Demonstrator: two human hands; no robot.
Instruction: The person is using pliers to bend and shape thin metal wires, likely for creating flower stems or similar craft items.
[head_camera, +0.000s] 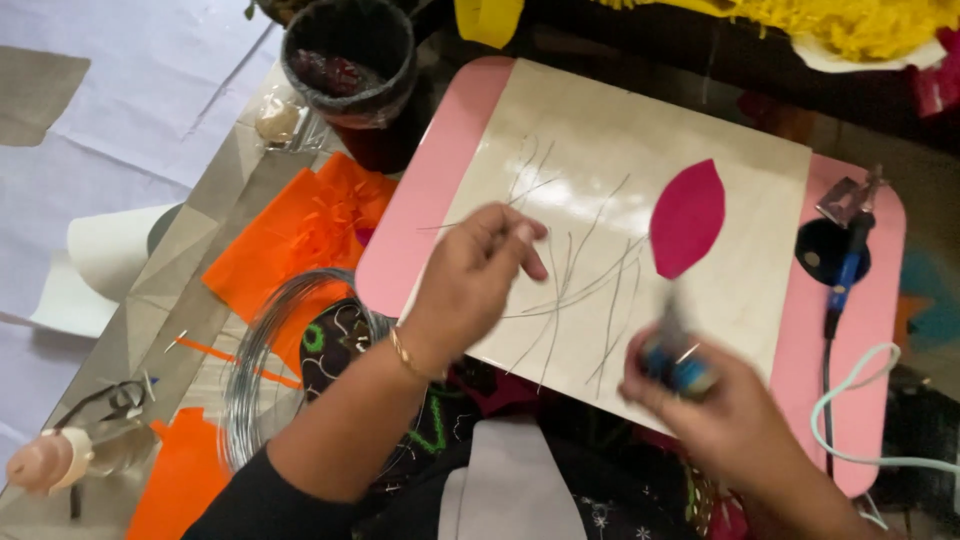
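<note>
1. Looking down from the head camera, I see the left hand (478, 275) over the pale board (760, 160), its fingers pinched narrow on what looks like the end of one thin wire piece (600, 285); the contact is blurred, so I judge rather than read that grip.
2. The right hand (715, 400) sits at five o'clock of the board, closed round a small blue-and-dark tool (675, 362); motion blur hides what kind it is.
3. The cut wires lie fanned across the board's middle; a magenta petal shape (687, 217) lies at two o'clock of them, apart from both hands.
4. The board rests on a pink tray (425, 200); a wire coil (262, 345) lies at eight o'clock, orange paper (300, 230) at nine, a dark cup (350, 50) at eleven, a glue gun (845, 265) at three.
5. I judge the step in hand to be picking one wire from the fan; the next move calls for a firm pinch, lifting it clear without dragging its neighbours.
</note>
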